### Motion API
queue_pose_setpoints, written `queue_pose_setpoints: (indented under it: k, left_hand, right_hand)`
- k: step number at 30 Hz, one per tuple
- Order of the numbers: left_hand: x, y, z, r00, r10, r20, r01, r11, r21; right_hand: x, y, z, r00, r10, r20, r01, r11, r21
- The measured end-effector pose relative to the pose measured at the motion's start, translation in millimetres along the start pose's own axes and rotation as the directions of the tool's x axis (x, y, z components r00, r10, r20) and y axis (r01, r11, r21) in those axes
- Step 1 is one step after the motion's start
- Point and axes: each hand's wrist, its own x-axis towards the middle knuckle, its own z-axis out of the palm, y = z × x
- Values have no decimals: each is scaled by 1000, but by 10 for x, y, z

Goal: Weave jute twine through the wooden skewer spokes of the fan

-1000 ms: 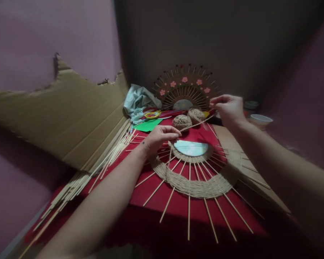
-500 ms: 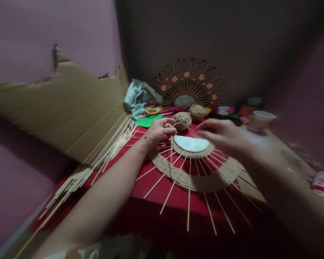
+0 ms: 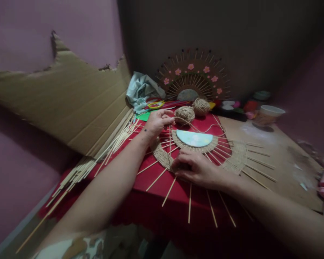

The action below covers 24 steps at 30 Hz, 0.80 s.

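A half-round fan (image 3: 163, 157) of thin sticks woven with twine lies on the red cloth, with a pale blue half-disc (image 3: 194, 138) at its centre. My left hand (image 3: 158, 123) is above the fan's left side, its fingers pinching the twine (image 3: 170, 138), which runs down to the woven band. My right hand (image 3: 196, 167) is over the front of the band, fingers curled against its weave where the strand meets it; whatever its fingertips grip is hidden. Just beyond the half-disc sit two balls of twine (image 3: 184, 115), and a loose strand loops across to the right.
Loose sticks (image 3: 78, 174) lie at left beside a large cardboard sheet (image 3: 70, 100). Behind stand a crumpled cloth (image 3: 143, 88), yellow-handled scissors (image 3: 156, 104) and a finished flowered fan (image 3: 191, 72). A plastic cup (image 3: 270, 115) is on the board at right.
My right hand has come down and left from beside the half-disc onto the woven band. My left hand stays nearly in place, holding the twine. The view has shifted slightly.
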Motion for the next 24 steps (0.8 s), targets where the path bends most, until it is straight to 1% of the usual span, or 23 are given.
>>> queue_pose_setpoints:
  k: [3, 7, 11, 14, 17, 19, 20, 21, 22, 24]
  left_hand:
    - [21, 8, -16, 999, -18, -35, 18, 1000, -12]
    - [35, 36, -68, 998, -39, -41, 38, 999, -11]
    - [6, 108, -145, 998, -61, -35, 65, 991, 114]
    - [-63, 217, -213, 997, -77, -11, 78, 977, 197]
    - [-154, 322, -313, 998, -60, 18, 51, 940, 337]
    - [-217, 349, -400, 999, -44, 33, 22, 869, 495]
    - [-251, 348, -445, 999, -30, 28, 7, 804, 595]
    - [-291, 340, -486, 1000, -1, 18, -12, 713, 701]
    - [-339, 331, -522, 999, 54, 2, -34, 600, 800]
    - [-467, 320, -564, 981, 196, 10, -84, 373, 924]
  right_hand:
    - [-25, -7, 25, 999, -38, -30, 38, 999, -21]
    - [-40, -33, 27, 998, -51, -24, 50, 998, -45]
    - [-30, -4, 26, 998, -54, -31, 54, 999, 0]
    - [-19, 29, 44, 998, -44, -54, 47, 997, 62]
    - [-20, 38, 59, 996, -44, -79, 50, 996, 74]
    - [-27, 32, 57, 997, -50, -66, 54, 997, 61]
    - [-31, 29, 54, 997, -54, -53, 56, 997, 48]
    - [-34, 26, 50, 997, -60, -38, 61, 998, 34]
    - [-36, 24, 46, 997, -67, -25, 68, 997, 24]
    - [-36, 22, 39, 996, -83, -14, 84, 996, 16]
